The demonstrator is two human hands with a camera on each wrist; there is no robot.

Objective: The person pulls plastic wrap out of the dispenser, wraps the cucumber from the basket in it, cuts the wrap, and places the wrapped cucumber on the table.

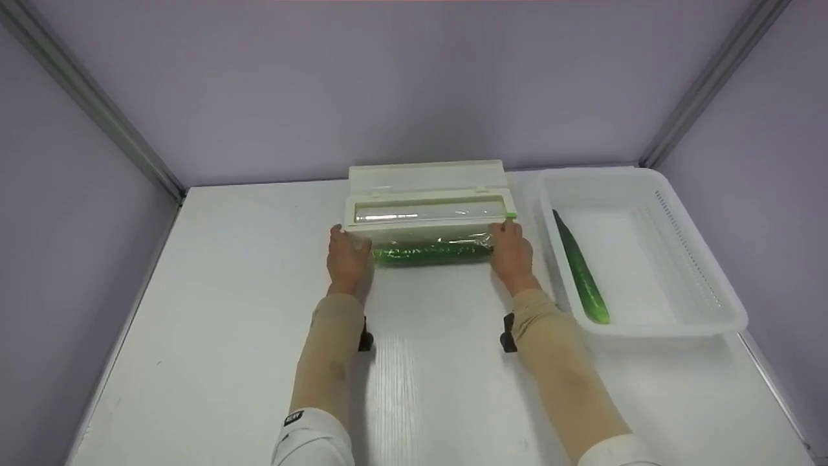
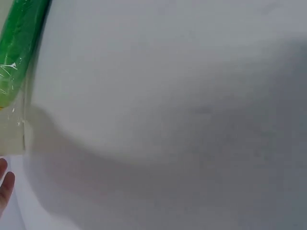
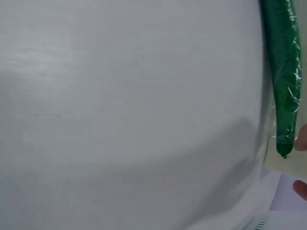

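Note:
A green cucumber point(image 1: 432, 252) wrapped in clear cling film lies crosswise on the white table point(image 1: 259, 310), just in front of a cream cling-film dispenser box point(image 1: 427, 197). My left hand point(image 1: 348, 251) rests palm down at the cucumber's left end, fingers stretched towards the box. At the cucumber's right end my right hand point(image 1: 511, 249) lies the same way, near the box's green cutter tab point(image 1: 511, 215). The left wrist view shows the wrapped cucumber point(image 2: 17, 43) and a fingertip point(image 2: 5, 187). The right wrist view shows the cucumber point(image 3: 284, 72) under creased film and a fingertip point(image 3: 302, 139).
A white plastic basket point(image 1: 673, 323) stands at the right with a second, bare cucumber point(image 1: 582, 275) inside. Lilac walls close in the table at the back and both sides. Bare tabletop stretches to the left and towards me.

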